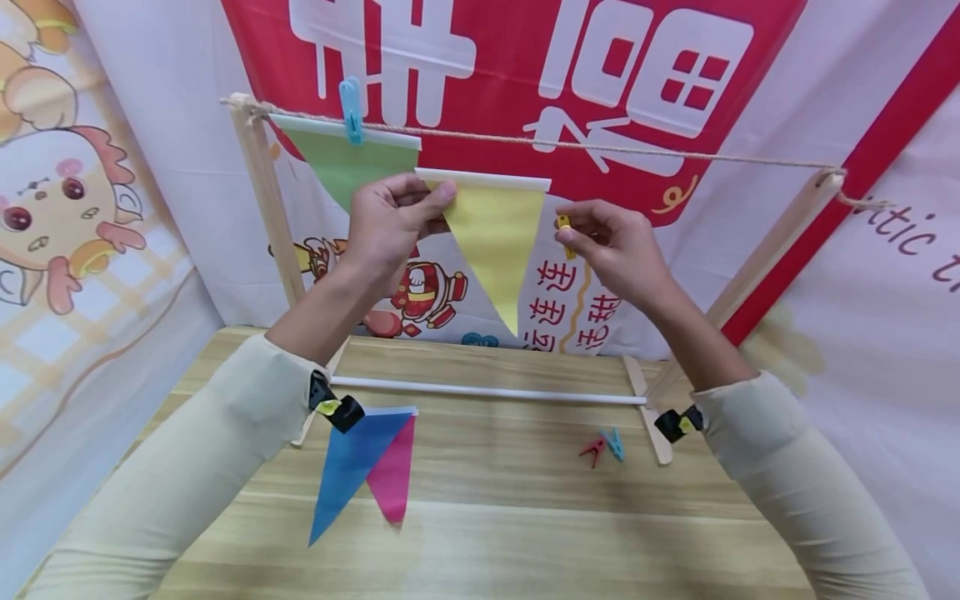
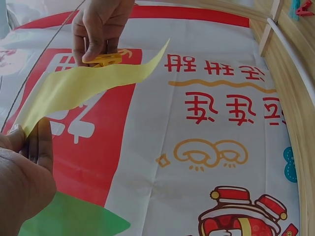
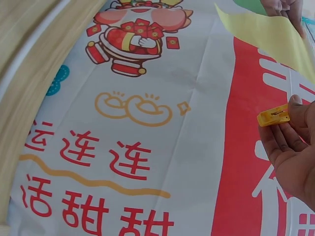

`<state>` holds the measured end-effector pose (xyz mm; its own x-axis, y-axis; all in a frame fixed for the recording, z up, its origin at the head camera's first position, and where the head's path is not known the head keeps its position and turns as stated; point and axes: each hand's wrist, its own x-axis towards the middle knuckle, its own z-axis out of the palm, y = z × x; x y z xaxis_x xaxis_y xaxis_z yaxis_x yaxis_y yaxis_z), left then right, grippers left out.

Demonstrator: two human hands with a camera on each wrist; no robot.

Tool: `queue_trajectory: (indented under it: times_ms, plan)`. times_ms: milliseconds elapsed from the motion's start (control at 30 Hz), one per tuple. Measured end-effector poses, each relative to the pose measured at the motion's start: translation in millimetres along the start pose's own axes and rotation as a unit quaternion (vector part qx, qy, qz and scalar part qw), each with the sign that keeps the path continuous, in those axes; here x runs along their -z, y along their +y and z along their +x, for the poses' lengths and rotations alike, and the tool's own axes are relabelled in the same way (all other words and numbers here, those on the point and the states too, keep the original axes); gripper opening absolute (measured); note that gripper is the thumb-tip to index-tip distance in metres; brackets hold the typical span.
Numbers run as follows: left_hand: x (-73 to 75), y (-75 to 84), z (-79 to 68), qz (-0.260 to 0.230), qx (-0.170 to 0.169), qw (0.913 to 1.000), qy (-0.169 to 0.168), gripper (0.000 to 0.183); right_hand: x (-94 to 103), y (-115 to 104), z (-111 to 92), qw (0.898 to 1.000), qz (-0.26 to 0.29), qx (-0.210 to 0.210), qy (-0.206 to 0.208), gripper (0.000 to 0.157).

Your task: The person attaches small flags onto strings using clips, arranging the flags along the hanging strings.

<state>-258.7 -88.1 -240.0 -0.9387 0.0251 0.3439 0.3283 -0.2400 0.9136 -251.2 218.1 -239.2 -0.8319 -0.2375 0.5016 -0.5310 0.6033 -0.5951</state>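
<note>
The yellow pennant is held in the air below the twine, white band uppermost and tip pointing down. No clip is on it.

Grip, left: the left hand pinches the pennant by its upper left corner, thumb in front. The opposite corner is unsupported. Probable fault: the band sags or the pennant twists, because one corner carries the whole cloth; in the left wrist view the cloth is already wavy.

Grip, right: the right hand pinches a yellow clothespin between thumb and fingers, to the right of the pennant and apart from it. Probable fault: the clip springs out of the fingertips if squeezed off-centre, or bites cloth alone if band and twine are not aligned.

The green pennant hangs from the twine at left, under a light-blue clothespin. A knock from the left hand could shift it.

The twine runs between the left post and the right post. A hard downward pull could bow the line or tip the frame.

On the table, the blue pennant partly covers the pink pennant; careless lifting could drag both. A red clothespin and a blue clothespin lie near the right foot; a sleeve could sweep them away.
</note>
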Motion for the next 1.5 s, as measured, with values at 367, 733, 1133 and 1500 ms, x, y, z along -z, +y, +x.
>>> queue_trajectory:
  times_ms: [367,733,1133,1500]
  plan:
    - [-1.2,4.4,0.7,0.0,-0.004,0.9999,0.014,0.032,7.5,-11.0,4.7,1.0,0.0,0.01,0.006,0.038]
    - [-5.0,8.6,3.8,-0.014,-0.011,0.9997,0.019,0.027,13.0,-23.7,5.9,0.999,0.025,0.022,0.007,0.039]
    - [-8.3,9.5,7.0,-0.001,-0.017,0.9996,0.022,0.03,23.3,-35.0,2.2,0.997,0.06,0.039,0.008,0.036]
    - [-9.1,13.5,8.5,-0.008,-0.005,0.9996,0.028,0.03,26.1,-49.9,8.2,0.994,0.079,0.073,0.009,0.033]
